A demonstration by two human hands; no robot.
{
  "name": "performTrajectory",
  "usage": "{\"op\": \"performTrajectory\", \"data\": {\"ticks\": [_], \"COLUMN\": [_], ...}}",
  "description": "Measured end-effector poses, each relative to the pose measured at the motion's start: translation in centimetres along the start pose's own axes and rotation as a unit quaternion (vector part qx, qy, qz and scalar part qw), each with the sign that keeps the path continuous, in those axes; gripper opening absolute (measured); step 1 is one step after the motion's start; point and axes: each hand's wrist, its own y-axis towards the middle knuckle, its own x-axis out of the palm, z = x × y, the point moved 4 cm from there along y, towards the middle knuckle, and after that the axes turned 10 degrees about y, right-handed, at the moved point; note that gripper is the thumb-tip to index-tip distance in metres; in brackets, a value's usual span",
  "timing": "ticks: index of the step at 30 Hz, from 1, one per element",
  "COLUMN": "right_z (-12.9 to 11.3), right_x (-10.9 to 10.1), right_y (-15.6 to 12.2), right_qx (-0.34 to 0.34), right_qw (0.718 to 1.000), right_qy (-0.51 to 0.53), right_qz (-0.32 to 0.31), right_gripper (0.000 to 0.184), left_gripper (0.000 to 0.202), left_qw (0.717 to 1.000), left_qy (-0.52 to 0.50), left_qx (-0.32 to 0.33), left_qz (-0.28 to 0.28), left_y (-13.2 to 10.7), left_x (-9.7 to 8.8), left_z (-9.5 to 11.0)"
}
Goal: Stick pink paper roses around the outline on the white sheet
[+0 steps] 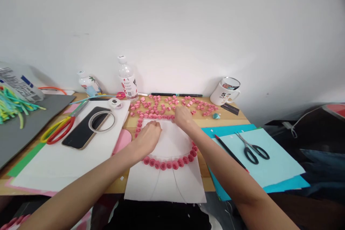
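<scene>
A white sheet of paper (165, 187) lies in front of me with curved pencil lines drawn on it. Rolled pink paper roses (169, 165) form an outline on it, partly covered by my arms. My left hand (150, 133) rests over the sheet's upper left with fingers curled; whatever they may hold is hidden. At the outline's upper right, my right hand (184, 118) is closed, fingertips down beside the row of roses. Its grip is hidden too. Many loose pink paper rolls (155, 107) are scattered just beyond both hands.
To the left lie a phone (83, 129), a tape roll (101, 121) and red-and-yellow scissors (60, 129). Black scissors (253, 149) and a pencil (229, 151) rest on blue paper (283, 154) at right. A water bottle (128, 82) and a mug (224, 91) stand by the wall.
</scene>
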Motion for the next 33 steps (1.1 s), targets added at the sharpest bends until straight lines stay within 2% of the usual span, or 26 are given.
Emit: {"op": "performTrajectory", "data": {"ticks": [3,10,16,21,26,30,33], "right_z": [0.2,0.6,1.8,3.1,2.4,2.0,2.3], "right_x": [-0.1,-0.1,-0.7,-1.5,0.1,1.3,1.6], "right_y": [-0.1,0.1,-0.2,-1.8,-4.3,-4.9,-4.9], "right_qx": [0.01,0.013,0.014,-0.033,-0.098,-0.104,-0.102], "right_qw": [1.0,1.0,1.0,0.998,0.993,0.992,0.992], "right_qy": [0.0,-0.006,-0.026,-0.042,-0.053,-0.063,-0.062], "right_qz": [-0.007,-0.008,-0.007,-0.015,-0.04,-0.036,-0.027], "right_gripper": [0.025,0.025,0.024,0.028,0.032,0.033,0.034], "left_gripper": [0.021,0.033,0.042,0.054,0.056,0.052,0.04], "left_qw": [0.998,0.994,0.991,0.991,0.991,0.994,0.997], "left_qy": [0.052,0.095,0.123,0.127,0.119,0.098,0.068], "left_qx": [0.006,-0.007,-0.016,-0.009,-0.016,-0.011,0.002], "left_qz": [-0.033,-0.05,-0.041,-0.049,-0.053,-0.052,-0.049], "left_y": [0.1,1.2,2.4,2.8,3.1,2.9,2.4], "left_x": [0.5,0.6,1.4,1.5,1.6,1.3,0.1], "left_z": [1.7,0.9,1.5,1.8,2.0,2.2,1.1]}}
